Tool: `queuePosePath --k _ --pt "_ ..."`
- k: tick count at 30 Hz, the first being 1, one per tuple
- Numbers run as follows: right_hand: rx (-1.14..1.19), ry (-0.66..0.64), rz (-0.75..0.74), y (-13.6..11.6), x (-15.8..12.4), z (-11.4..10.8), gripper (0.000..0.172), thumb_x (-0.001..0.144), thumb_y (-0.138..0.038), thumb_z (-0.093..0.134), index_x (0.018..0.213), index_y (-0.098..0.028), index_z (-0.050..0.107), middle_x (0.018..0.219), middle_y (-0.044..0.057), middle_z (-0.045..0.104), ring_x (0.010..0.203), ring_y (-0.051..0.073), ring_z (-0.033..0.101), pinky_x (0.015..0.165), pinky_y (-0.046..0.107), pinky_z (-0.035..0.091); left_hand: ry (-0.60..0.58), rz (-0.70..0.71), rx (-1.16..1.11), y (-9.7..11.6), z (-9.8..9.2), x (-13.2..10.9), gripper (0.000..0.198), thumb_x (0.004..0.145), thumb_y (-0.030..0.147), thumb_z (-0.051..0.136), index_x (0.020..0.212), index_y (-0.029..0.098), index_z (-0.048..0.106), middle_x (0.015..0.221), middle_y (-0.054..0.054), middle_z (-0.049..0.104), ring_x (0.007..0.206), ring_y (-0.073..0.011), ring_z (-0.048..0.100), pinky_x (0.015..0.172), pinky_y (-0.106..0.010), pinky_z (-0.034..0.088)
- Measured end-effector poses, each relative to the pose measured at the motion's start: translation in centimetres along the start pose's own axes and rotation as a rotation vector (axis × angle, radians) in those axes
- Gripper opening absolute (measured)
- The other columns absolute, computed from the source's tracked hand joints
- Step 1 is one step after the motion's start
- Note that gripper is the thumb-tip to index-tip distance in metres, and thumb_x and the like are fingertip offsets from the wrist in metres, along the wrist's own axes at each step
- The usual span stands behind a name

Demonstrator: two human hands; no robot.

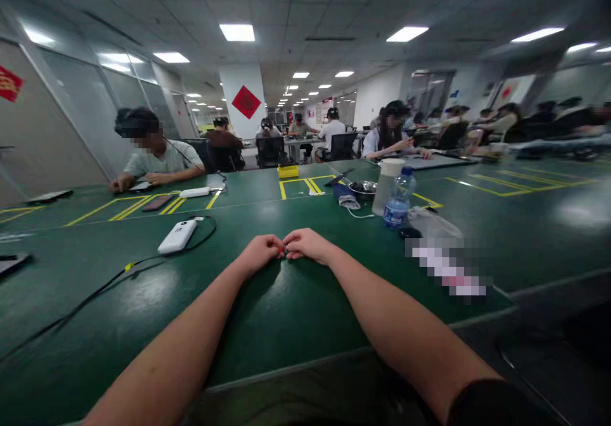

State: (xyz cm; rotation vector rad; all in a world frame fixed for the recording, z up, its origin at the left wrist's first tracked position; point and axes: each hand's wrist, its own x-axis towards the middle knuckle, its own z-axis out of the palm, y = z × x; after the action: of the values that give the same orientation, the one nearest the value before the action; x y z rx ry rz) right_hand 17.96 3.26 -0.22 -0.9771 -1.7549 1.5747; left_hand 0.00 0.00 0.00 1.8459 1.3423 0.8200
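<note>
Both my forearms reach out over a dark green table (286,311). My left hand (260,254) and my right hand (308,245) meet in the middle, fingertips touching, fingers curled in a pinch. Something very small sits between the fingertips; I cannot make out what it is. Both hands rest on or just above the table surface.
A white power bank (177,235) with a black cable (95,289) lies to the left. To the right stand a water bottle (399,198), a white cup (387,185), a metal bowl (363,189) and a clear bag (432,222). Several seated people work at tables beyond.
</note>
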Motion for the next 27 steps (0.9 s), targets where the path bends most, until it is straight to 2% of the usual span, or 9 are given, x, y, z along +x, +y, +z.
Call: queuePosePath --k 14,21,27 --pt "0.044 0.024 -0.004 -0.06 -0.1 0.09 0.021 0.071 -0.001 0.059 0.089 -0.011 0.059 0.068 0.003 0.064 0.059 0.01 0.064 0.055 0.017 0.053 0.051 -0.035 -0.089 -0.45 0.36 0.05 0.016 0.063 0.022 0.061 0.076 0.014 0.062 0.069 -0.003 0.066 0.062 -0.0133 0.059 0.058 -0.023 0.043" --pt "0.043 0.011 0.0 0.16 0.03 0.0 0.019 0.072 -0.003 0.059 0.09 -0.011 0.058 0.072 0.004 0.065 0.059 0.009 0.064 0.052 0.016 0.052 0.029 -0.002 -0.105 -0.46 0.45 0.14 0.012 0.064 0.019 0.06 0.075 0.014 0.06 0.068 -0.002 0.066 0.06 -0.0119 0.057 0.057 -0.022 0.042" --pt "0.064 0.008 -0.018 0.17 -0.09 0.02 0.023 0.071 -0.003 0.06 0.092 -0.012 0.057 0.07 0.002 0.064 0.058 0.009 0.063 0.053 0.016 0.052 0.007 0.002 -0.171 -0.57 0.51 0.2 0.018 0.068 0.027 0.06 0.079 0.014 0.059 0.066 -0.003 0.064 0.057 -0.0119 0.056 0.054 -0.022 0.041"
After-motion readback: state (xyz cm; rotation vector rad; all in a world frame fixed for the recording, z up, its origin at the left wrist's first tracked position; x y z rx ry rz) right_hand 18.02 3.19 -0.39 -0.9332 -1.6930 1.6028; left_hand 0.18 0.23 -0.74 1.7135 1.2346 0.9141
